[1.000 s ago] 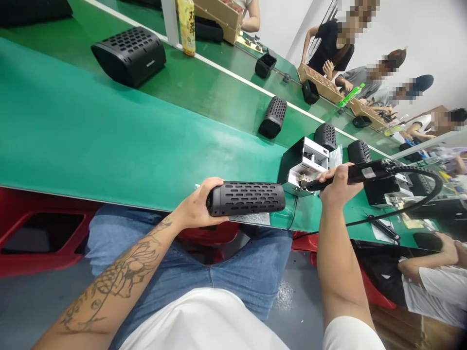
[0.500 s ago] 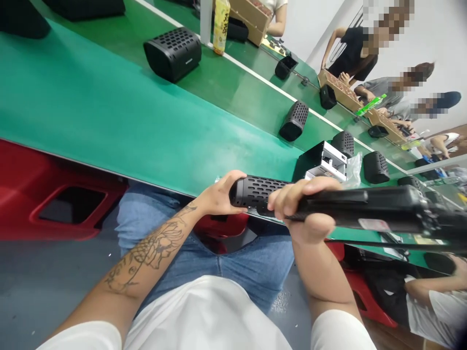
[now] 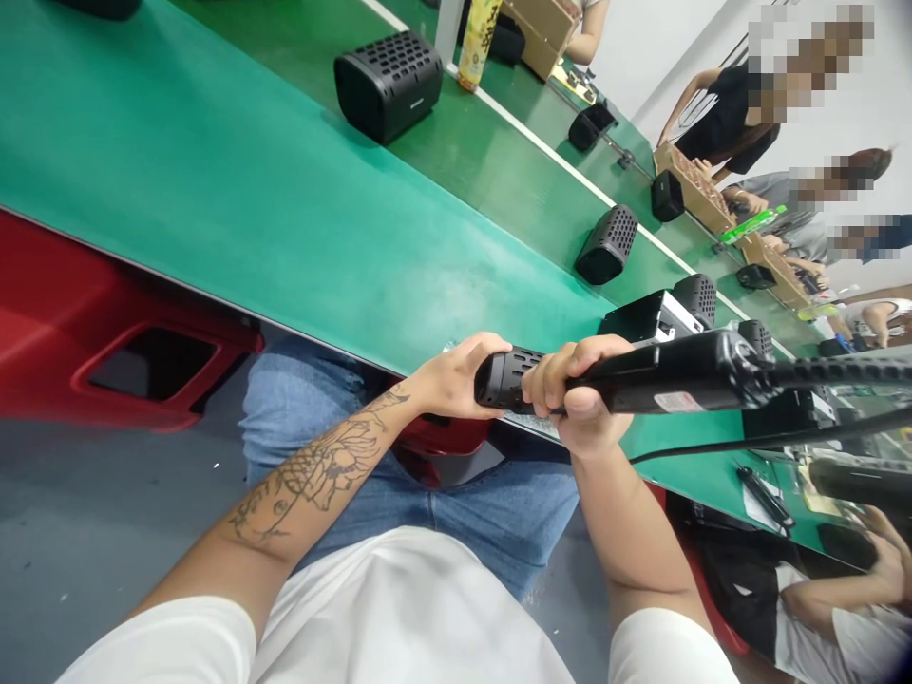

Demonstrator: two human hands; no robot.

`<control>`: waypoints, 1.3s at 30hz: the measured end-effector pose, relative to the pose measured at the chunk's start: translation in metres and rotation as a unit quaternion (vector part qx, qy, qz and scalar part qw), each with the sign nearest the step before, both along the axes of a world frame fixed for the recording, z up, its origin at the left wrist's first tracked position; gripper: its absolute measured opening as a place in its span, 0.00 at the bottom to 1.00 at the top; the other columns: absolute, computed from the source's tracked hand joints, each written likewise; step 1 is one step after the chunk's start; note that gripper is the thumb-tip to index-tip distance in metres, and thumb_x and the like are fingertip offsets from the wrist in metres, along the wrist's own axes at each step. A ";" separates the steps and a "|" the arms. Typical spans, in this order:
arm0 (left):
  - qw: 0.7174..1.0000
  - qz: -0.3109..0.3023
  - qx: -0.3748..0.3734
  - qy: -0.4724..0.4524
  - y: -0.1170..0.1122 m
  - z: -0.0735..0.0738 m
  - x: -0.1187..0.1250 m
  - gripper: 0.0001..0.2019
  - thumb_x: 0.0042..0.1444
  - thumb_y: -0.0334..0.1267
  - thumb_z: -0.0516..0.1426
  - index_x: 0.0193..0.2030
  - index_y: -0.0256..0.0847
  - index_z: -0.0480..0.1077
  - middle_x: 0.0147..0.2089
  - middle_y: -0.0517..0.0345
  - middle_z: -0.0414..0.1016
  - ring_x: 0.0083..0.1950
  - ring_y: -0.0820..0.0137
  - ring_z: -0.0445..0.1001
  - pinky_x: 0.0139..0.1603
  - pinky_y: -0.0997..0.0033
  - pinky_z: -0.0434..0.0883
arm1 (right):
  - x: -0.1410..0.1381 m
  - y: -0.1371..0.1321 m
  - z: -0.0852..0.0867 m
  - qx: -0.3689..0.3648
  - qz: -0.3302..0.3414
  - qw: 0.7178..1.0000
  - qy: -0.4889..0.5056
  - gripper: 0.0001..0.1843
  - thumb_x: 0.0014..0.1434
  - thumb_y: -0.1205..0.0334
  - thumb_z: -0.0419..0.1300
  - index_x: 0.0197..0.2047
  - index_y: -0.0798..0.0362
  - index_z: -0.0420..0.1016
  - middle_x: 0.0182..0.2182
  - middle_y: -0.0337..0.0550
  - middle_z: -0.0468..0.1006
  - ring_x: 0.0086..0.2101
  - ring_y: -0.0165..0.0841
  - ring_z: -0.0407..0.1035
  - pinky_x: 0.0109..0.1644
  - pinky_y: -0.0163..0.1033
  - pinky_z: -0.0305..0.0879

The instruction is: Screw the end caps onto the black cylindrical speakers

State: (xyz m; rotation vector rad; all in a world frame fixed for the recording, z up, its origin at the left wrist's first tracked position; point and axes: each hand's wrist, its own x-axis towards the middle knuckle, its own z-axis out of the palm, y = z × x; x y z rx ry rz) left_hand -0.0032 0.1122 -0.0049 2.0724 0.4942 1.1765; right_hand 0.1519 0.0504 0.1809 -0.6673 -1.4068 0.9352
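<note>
My left hand [image 3: 452, 375] is closed around the end of a black speaker housing [image 3: 497, 382] with a slotted grille, at the table's front edge above my lap. In my right hand [image 3: 584, 399] is a black electric screwdriver [image 3: 659, 375], lying nearly level, with its cord running off to the right. The fingers of that hand are wrapped round the tool's front part, close against the housing. They hide the screwdriver's tip and the housing's right part, so contact between the two cannot be made out.
Similar speaker housings [image 3: 390, 90] stand along the green table [image 3: 285, 218]. A black box with a metal frame [image 3: 662, 313] sits just beyond my right hand. A yellow bottle [image 3: 479, 43] stands by a post. Co-workers sit opposite with cardboard boxes [image 3: 694, 185]; another person's arm [image 3: 847, 594] is at right.
The camera view has shifted, so the table's things appear farther right. The screwdriver looks shorter and its cord shows more clearly. Both hands keep their grips.
</note>
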 end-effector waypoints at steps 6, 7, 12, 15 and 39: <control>1.000 -0.001 0.001 -0.004 -0.001 -0.001 0.001 0.53 0.51 0.50 0.82 0.79 0.50 0.62 0.74 0.38 0.75 0.71 0.43 0.85 0.69 0.42 0.86 | 0.002 -0.002 -0.002 0.025 0.058 0.998 -0.004 0.19 0.67 0.50 0.80 0.39 0.43 0.74 0.20 0.24 0.72 0.13 0.25 0.63 0.22 0.34 0.71; 1.000 -0.002 0.005 -0.004 -0.001 0.000 0.001 0.54 0.51 0.50 0.82 0.79 0.50 0.62 0.74 0.38 0.75 0.71 0.43 0.85 0.69 0.42 0.86 | 0.003 -0.002 -0.002 0.025 0.063 0.998 -0.002 0.19 0.67 0.51 0.80 0.39 0.43 0.74 0.20 0.24 0.72 0.13 0.25 0.63 0.22 0.33 0.71; 1.000 -0.005 0.000 -0.003 0.000 0.001 0.001 0.52 0.52 0.51 0.82 0.78 0.50 0.62 0.72 0.40 0.76 0.70 0.45 0.85 0.70 0.42 0.85 | 0.002 0.001 -0.004 0.031 0.074 0.997 -0.002 0.17 0.67 0.49 0.80 0.41 0.43 0.77 0.19 0.24 0.71 0.13 0.25 0.61 0.21 0.33 0.69; 1.000 -0.010 -0.012 -0.003 0.000 0.003 0.001 0.52 0.52 0.52 0.82 0.78 0.50 0.63 0.72 0.40 0.76 0.68 0.45 0.85 0.68 0.43 0.85 | 0.001 0.002 -0.006 0.038 0.085 0.996 -0.005 0.16 0.67 0.51 0.80 0.41 0.43 0.76 0.19 0.24 0.71 0.13 0.25 0.61 0.22 0.34 0.69; 0.999 -0.024 -0.042 -0.021 -0.002 0.010 0.003 0.53 0.47 0.46 0.84 0.77 0.51 0.66 0.74 0.40 0.77 0.72 0.42 0.83 0.74 0.41 0.82 | 0.007 -0.004 -0.018 0.002 0.013 0.999 -0.035 0.29 0.62 0.41 0.82 0.34 0.41 0.65 0.16 0.20 0.65 0.10 0.26 0.54 0.17 0.38 0.62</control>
